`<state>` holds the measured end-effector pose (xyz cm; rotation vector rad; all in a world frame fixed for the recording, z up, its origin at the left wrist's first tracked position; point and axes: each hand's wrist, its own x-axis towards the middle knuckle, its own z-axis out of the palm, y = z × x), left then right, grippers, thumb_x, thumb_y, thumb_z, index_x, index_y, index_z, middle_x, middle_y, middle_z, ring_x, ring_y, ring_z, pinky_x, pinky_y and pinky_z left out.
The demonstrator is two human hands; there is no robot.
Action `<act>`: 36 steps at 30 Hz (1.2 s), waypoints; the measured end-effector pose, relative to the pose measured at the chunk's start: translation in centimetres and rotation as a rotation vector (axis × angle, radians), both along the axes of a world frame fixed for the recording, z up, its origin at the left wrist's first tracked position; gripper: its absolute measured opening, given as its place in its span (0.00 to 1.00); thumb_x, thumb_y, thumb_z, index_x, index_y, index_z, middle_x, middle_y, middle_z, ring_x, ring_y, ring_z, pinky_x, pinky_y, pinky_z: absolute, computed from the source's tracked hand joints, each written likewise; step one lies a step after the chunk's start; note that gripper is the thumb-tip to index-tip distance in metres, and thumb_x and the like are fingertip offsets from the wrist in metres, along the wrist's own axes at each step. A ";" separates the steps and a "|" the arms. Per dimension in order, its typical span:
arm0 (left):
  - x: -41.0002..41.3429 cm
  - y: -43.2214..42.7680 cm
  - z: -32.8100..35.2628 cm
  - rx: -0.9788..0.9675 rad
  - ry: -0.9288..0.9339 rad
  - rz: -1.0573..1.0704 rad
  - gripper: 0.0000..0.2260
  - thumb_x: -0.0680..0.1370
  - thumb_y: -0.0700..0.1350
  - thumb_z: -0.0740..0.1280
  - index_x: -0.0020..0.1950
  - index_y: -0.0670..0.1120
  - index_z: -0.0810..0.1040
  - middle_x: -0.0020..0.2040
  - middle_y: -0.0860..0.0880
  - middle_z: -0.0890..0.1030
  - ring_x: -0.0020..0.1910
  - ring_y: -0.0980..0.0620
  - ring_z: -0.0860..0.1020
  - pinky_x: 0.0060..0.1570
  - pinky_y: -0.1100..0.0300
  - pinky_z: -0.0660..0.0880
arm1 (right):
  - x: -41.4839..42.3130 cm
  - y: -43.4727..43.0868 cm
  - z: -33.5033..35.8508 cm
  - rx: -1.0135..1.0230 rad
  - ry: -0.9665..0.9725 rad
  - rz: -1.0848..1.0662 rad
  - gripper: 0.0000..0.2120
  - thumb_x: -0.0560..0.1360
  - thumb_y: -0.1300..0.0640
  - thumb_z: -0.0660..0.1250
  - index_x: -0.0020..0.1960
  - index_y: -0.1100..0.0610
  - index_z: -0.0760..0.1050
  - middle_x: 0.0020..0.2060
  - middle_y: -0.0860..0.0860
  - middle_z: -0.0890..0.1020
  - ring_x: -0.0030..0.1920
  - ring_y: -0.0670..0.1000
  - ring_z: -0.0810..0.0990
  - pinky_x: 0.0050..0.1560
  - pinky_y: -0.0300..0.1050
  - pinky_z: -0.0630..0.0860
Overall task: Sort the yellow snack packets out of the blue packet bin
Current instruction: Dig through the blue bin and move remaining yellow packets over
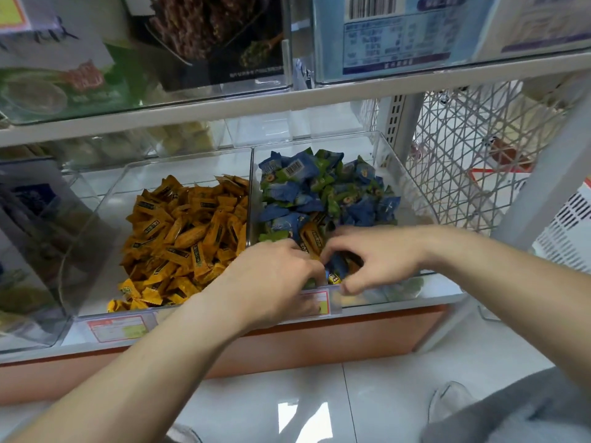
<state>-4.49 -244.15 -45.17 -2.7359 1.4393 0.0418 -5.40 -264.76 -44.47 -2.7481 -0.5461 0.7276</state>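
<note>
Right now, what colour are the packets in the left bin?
The packets are yellow-orange with dark labels, clearest in the head view.

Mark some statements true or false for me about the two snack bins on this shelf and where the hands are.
1. The left hand and right hand both reach into the blue packet bin. True.
2. The yellow packet bin stands to the right of the blue packet bin. False: it stands to its left.
3. A few stray yellow packets lie among the blue packets, close to the hands. True.
4. Both bins are opaque metal. False: their walls are clear, so the packets show through.
</note>
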 end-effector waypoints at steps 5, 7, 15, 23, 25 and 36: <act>0.7 1.5 0.3 -0.002 -0.090 0.058 0.21 0.74 0.71 0.59 0.58 0.61 0.79 0.59 0.61 0.79 0.65 0.58 0.72 0.67 0.53 0.58 | 0.0 -0.9 -1.2 -0.307 -0.036 0.028 0.46 0.61 0.22 0.63 0.75 0.39 0.61 0.71 0.45 0.67 0.67 0.52 0.70 0.63 0.51 0.73; 0.7 1.7 0.2 -0.009 -0.089 0.061 0.23 0.74 0.72 0.57 0.58 0.61 0.78 0.60 0.61 0.79 0.65 0.59 0.72 0.67 0.54 0.57 | 0.2 -1.2 -0.5 -0.463 -0.103 -0.003 0.54 0.53 0.14 0.53 0.73 0.38 0.65 0.73 0.47 0.65 0.71 0.55 0.63 0.67 0.57 0.68; 0.6 1.8 -0.5 -0.097 -0.048 0.076 0.21 0.72 0.71 0.55 0.53 0.60 0.77 0.53 0.60 0.80 0.59 0.58 0.74 0.63 0.54 0.56 | -1.1 -1.0 1.6 -0.407 -0.234 -0.020 0.47 0.55 0.18 0.62 0.66 0.45 0.72 0.61 0.46 0.72 0.61 0.51 0.69 0.56 0.51 0.75; 0.5 1.6 -0.8 -0.145 -0.066 0.071 0.19 0.72 0.70 0.57 0.50 0.60 0.78 0.49 0.60 0.80 0.56 0.57 0.75 0.61 0.54 0.58 | -1.4 0.7 -2.6 -0.142 -0.083 -0.046 0.50 0.60 0.28 0.73 0.74 0.50 0.62 0.65 0.50 0.66 0.65 0.53 0.68 0.67 0.50 0.71; 0.4 1.7 -0.9 -0.147 -0.072 0.071 0.19 0.72 0.70 0.58 0.50 0.59 0.78 0.49 0.60 0.80 0.55 0.58 0.75 0.61 0.54 0.59 | -1.0 0.6 -2.7 -0.113 -0.031 -0.057 0.49 0.59 0.28 0.73 0.73 0.47 0.64 0.66 0.48 0.68 0.64 0.52 0.71 0.65 0.49 0.72; 0.2 1.8 -1.2 -0.188 -0.105 0.071 0.18 0.72 0.68 0.59 0.48 0.59 0.80 0.46 0.60 0.81 0.52 0.57 0.77 0.59 0.55 0.60 | 1.4 0.4 -3.5 -0.039 0.290 -0.132 0.54 0.61 0.32 0.76 0.79 0.48 0.57 0.74 0.44 0.67 0.70 0.47 0.68 0.71 0.44 0.65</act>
